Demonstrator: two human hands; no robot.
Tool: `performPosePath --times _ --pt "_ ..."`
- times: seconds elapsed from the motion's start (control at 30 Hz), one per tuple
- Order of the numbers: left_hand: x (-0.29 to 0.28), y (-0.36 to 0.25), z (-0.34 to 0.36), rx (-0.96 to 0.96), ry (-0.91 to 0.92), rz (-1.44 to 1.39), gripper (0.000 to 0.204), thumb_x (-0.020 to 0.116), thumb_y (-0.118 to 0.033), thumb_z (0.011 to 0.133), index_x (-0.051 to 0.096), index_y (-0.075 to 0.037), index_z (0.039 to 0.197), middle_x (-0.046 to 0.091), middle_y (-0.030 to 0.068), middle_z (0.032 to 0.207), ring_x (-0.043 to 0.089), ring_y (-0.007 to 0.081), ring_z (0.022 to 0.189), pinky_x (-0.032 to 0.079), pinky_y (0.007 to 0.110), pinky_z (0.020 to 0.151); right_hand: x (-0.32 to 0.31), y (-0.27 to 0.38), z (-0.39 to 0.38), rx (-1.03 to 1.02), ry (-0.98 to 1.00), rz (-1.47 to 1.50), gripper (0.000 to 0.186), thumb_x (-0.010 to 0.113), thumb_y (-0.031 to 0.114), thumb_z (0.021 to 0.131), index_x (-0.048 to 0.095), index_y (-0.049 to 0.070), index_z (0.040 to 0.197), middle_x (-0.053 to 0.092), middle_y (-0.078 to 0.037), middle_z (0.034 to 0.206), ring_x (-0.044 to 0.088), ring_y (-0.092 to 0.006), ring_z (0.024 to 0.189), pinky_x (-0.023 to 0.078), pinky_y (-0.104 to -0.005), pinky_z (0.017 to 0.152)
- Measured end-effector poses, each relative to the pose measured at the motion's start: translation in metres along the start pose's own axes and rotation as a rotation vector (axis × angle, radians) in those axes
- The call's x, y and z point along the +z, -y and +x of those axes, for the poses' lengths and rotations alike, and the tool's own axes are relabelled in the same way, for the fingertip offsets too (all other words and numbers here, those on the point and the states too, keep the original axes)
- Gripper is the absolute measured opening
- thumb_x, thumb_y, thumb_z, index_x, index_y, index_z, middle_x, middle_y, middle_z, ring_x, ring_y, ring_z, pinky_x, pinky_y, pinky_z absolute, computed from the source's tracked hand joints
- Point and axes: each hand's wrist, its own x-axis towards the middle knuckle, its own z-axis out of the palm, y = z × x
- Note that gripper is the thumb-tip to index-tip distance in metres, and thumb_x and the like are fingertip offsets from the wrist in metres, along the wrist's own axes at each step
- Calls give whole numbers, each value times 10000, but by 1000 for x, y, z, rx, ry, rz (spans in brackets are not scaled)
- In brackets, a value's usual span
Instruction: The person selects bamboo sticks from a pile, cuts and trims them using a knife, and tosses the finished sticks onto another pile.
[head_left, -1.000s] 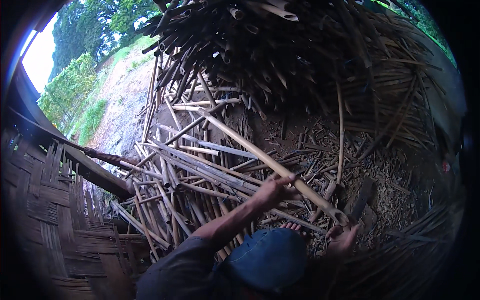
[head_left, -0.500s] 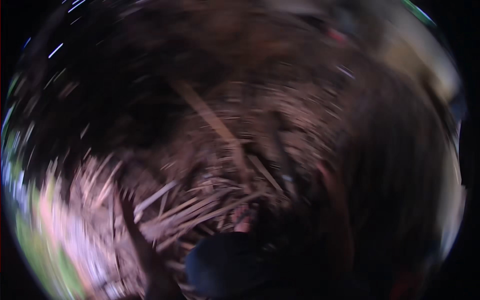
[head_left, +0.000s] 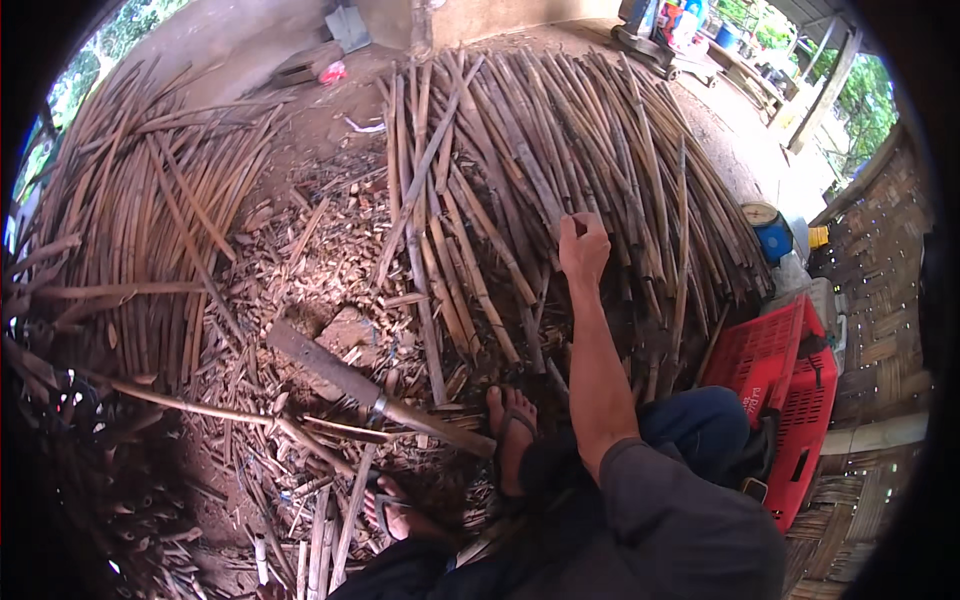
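Note:
My right hand (head_left: 585, 248) reaches forward over a wide stack of long bamboo poles (head_left: 520, 150). Its fingers are curled closed at the near part of a pole in the stack; the grip itself is partly hidden by the hand. My left hand does not show. In front of my feet lies a machete with a broad dark blade (head_left: 325, 362) and a wooden handle (head_left: 440, 425) that points toward my right foot (head_left: 515, 435). A thin split stick (head_left: 220, 408) runs across the ground near the machete.
Wood chips (head_left: 310, 260) litter the ground between the stack and a second pile of bamboo (head_left: 120, 190) on the left. A red plastic crate (head_left: 765, 360) stands at my right, by a woven bamboo wall (head_left: 875, 300). Short cut pieces (head_left: 325, 540) lie near my left foot.
The view has swung from a blurred, dark look at the ground to a steady one over the bamboo stack. My right arm now stretches forward to the poles; my left arm is out of sight.

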Motion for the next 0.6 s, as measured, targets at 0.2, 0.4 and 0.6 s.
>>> performPosePath --times 0.2,0.4,0.6 --pt "48 79 64 -127 56 -265 531 475 -337 985 364 -128 1460 395 155 1456 434 289 1321 437 385 1006 9 -38 87 221 80 -202 432 656 341 818 670 7 1091 659 -229 1109 615 -390 1081 474 -492 927" --pt "44 104 81 -130 -39 -356 546 468 -383 981 373 -121 1450 401 158 1444 426 292 1320 411 399 1019 -41 -108 138 256 119 -558 480 669 399 809 661 31 1118 631 -257 1189 557 -423 1187 446 -519 984" --pt "43 107 87 -121 -84 -365 565 462 -429 977 382 -114 1440 407 162 1433 417 295 1320 384 412 1033 -89 -172 155 441 36 -490 823 736 506 757 514 -10 1359 443 -220 1450 356 -413 1381 372 -537 1071"
